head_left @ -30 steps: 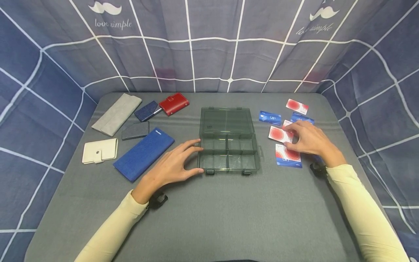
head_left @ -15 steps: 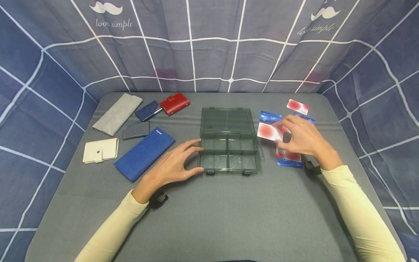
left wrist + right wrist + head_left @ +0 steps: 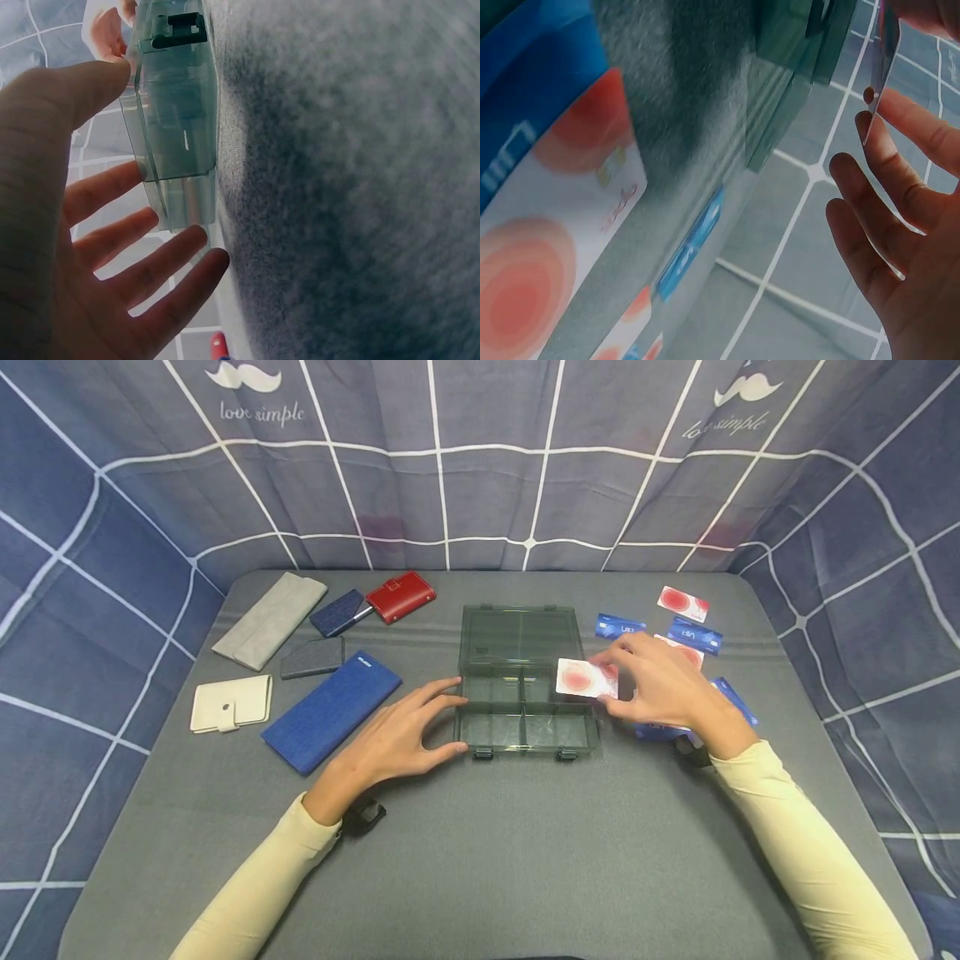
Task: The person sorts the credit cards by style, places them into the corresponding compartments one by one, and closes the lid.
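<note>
A red-and-white card (image 3: 577, 678) is pinched between the thumb and fingers of my right hand (image 3: 660, 681), over the right side of a clear green plastic box (image 3: 487, 727). The box lies with its lid (image 3: 517, 635) folded back, and dividers split it into compartments. My left hand (image 3: 393, 735) rests at the box's left side, fingers spread and fairly straight; in the left wrist view, its thumb and fingertips touch or nearly touch the box wall (image 3: 176, 112). The right wrist view shows the held card (image 3: 885, 67) edge-on, with the other fingers extended.
Right of the box lie several blue VIP cards (image 3: 695, 635) and red-and-white cards (image 3: 682, 603), some under my right arm. On the left are a blue long wallet (image 3: 330, 712), a cream wallet (image 3: 230, 704), a grey wallet (image 3: 268, 620), a red wallet (image 3: 401, 597) and darker holders (image 3: 311, 658).
My right hand has lifted the red-and-white card from the pile and carried it left until it hangs over the box. My left hand has stayed in place.
</note>
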`<state>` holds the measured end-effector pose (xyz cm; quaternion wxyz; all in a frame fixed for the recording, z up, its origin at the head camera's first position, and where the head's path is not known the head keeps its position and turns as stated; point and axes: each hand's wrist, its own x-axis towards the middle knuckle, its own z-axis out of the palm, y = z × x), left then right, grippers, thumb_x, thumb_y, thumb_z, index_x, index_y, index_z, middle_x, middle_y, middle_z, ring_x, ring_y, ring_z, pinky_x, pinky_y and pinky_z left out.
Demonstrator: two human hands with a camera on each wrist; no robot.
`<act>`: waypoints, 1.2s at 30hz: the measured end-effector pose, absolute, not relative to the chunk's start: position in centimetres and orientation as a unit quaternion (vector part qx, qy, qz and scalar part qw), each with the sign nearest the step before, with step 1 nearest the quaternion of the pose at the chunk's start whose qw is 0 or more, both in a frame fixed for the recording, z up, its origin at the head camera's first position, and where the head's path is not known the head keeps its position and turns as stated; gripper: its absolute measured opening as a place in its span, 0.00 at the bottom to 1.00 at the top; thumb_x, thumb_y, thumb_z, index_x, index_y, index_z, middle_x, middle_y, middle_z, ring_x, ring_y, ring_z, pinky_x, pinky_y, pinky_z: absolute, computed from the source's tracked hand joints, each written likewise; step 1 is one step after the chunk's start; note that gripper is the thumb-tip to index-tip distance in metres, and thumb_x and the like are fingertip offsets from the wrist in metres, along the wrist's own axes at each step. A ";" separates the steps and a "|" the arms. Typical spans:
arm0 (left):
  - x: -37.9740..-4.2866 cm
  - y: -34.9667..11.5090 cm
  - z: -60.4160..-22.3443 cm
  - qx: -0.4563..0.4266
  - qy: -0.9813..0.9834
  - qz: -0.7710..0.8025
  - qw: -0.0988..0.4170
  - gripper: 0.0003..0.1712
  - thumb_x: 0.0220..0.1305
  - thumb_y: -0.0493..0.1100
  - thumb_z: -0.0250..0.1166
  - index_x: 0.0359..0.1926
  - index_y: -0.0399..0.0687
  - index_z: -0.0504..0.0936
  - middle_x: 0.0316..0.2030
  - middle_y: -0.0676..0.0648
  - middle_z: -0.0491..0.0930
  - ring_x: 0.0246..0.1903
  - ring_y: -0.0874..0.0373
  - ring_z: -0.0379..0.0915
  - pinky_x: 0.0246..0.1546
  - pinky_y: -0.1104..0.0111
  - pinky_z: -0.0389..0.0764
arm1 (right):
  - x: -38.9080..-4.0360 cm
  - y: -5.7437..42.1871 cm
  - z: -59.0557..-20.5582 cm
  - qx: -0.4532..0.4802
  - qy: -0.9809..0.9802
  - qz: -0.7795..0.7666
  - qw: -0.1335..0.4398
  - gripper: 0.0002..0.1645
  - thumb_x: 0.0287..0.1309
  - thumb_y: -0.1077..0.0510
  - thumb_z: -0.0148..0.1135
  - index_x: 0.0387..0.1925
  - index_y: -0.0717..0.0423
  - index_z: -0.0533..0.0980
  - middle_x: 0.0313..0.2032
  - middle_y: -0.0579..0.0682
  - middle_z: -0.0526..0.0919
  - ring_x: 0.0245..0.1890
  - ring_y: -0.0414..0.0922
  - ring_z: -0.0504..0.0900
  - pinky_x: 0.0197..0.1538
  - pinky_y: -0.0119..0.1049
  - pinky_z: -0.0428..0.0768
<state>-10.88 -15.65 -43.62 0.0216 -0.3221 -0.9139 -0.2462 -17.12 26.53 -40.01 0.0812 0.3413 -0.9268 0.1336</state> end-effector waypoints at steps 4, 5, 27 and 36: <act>-10.9 -15.7 -43.6 -0.321 -0.914 -0.248 0.020 0.38 0.65 0.65 0.75 0.69 0.53 0.82 0.77 0.48 0.70 0.68 0.44 0.76 0.55 0.46 0.82 | -17.2 25.6 -40.1 0.364 -0.917 0.141 0.076 0.30 0.47 0.45 0.78 0.54 0.50 0.87 0.44 0.48 0.84 0.43 0.50 0.81 0.46 0.49 0.78; -10.9 -15.7 -43.7 -0.321 -0.914 -0.248 0.019 0.38 0.65 0.65 0.75 0.70 0.53 0.82 0.77 0.48 0.70 0.68 0.43 0.76 0.56 0.46 0.82 | -17.2 25.3 -40.2 0.368 -0.916 0.142 0.074 0.30 0.48 0.45 0.77 0.54 0.49 0.87 0.44 0.48 0.84 0.43 0.50 0.81 0.46 0.48 0.78; -10.9 -15.7 -43.7 -0.318 -0.916 -0.245 0.018 0.38 0.65 0.66 0.74 0.70 0.54 0.81 0.78 0.49 0.69 0.69 0.43 0.75 0.57 0.45 0.81 | -18.4 22.1 -39.9 0.406 -0.907 0.109 0.041 0.29 0.51 0.44 0.76 0.54 0.51 0.88 0.44 0.47 0.83 0.40 0.48 0.78 0.43 0.48 0.76; -10.9 -15.7 -43.7 -0.317 -0.916 -0.244 0.016 0.38 0.66 0.66 0.74 0.70 0.54 0.81 0.78 0.48 0.69 0.69 0.43 0.76 0.55 0.45 0.82 | -19.0 21.7 -39.8 0.424 -0.899 0.098 0.037 0.28 0.50 0.45 0.78 0.51 0.53 0.88 0.44 0.49 0.83 0.44 0.51 0.81 0.46 0.50 0.79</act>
